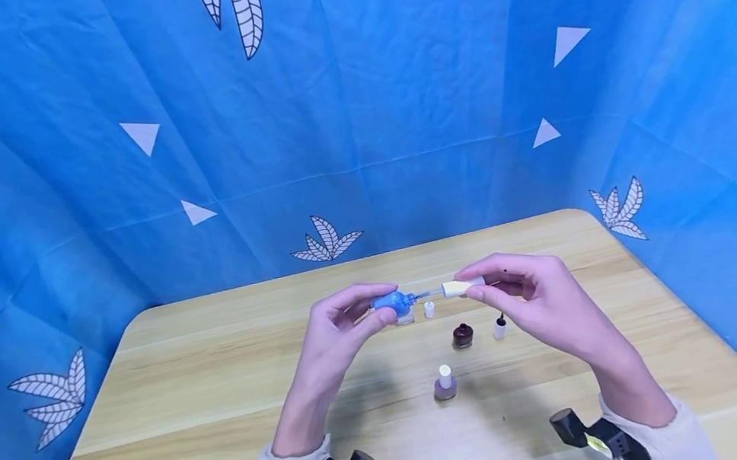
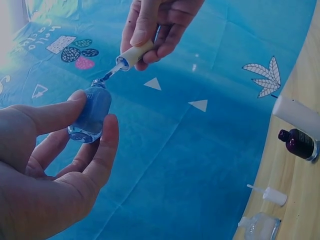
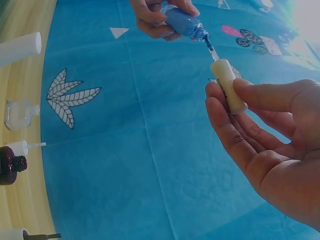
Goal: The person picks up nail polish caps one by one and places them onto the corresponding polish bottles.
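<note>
Above the table my left hand [image 1: 341, 324] pinches a blue nail polish bottle [image 2: 93, 114] between thumb and fingers, its open neck tipped toward the other hand. My right hand [image 1: 534, 298] grips the white brush cap [image 3: 228, 86] by its sides. The cap's brush [image 3: 212, 50] points at the bottle, its blue-coated tip right at the mouth. Below the hands, a dark red polish bottle [image 1: 463, 336] stands uncapped on the table. Its white cap with a dark brush [image 1: 499, 328] stands close by, partly under the right hand in the head view.
A mauve polish bottle with a white cap [image 1: 445, 383] stands nearest on the wooden table [image 1: 208, 388]. A clear bottle [image 2: 263, 227] and a white brush cap [image 2: 274, 196] stand farther back. Blue patterned cloth [image 1: 393, 89] hangs behind and beside the table.
</note>
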`<action>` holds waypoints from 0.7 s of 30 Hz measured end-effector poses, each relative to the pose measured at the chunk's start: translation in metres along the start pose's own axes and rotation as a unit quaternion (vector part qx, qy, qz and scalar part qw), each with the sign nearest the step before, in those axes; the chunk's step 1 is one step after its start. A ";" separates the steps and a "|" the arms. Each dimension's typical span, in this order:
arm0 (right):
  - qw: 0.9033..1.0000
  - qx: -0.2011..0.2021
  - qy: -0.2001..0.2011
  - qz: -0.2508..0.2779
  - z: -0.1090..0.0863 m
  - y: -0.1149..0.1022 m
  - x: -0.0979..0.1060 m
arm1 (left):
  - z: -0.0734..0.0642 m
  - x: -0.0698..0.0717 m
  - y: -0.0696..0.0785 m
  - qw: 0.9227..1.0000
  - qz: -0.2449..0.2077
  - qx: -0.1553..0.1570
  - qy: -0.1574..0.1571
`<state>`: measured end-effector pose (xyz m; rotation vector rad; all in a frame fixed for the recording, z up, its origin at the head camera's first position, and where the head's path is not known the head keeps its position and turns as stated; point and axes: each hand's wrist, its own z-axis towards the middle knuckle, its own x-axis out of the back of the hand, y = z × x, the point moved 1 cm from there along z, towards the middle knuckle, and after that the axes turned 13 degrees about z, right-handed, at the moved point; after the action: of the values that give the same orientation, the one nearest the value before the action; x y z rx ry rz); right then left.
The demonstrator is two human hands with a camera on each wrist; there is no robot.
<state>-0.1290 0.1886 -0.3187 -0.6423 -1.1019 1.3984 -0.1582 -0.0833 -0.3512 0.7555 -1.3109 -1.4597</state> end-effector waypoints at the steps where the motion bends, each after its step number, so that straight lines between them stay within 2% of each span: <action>1: 1.000 0.002 -0.001 0.000 0.000 -0.001 0.000 | 0.000 -0.001 0.000 1.000 0.000 0.000 0.000; 7: 1.000 0.010 0.005 -0.013 -0.001 -0.002 0.000 | 0.000 -0.003 -0.001 1.000 0.004 -0.003 -0.005; 14: 0.999 -0.009 0.018 -0.028 -0.001 -0.003 0.001 | 0.000 -0.002 -0.001 1.000 0.005 0.003 -0.001; 21: 1.000 -0.001 0.009 -0.024 -0.002 -0.002 -0.002 | 0.000 -0.002 -0.001 1.000 0.010 0.009 0.004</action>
<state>-0.1260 0.1866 -0.3179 -0.6257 -1.0973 1.3478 -0.1577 -0.0821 -0.3525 0.7575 -1.3250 -1.4295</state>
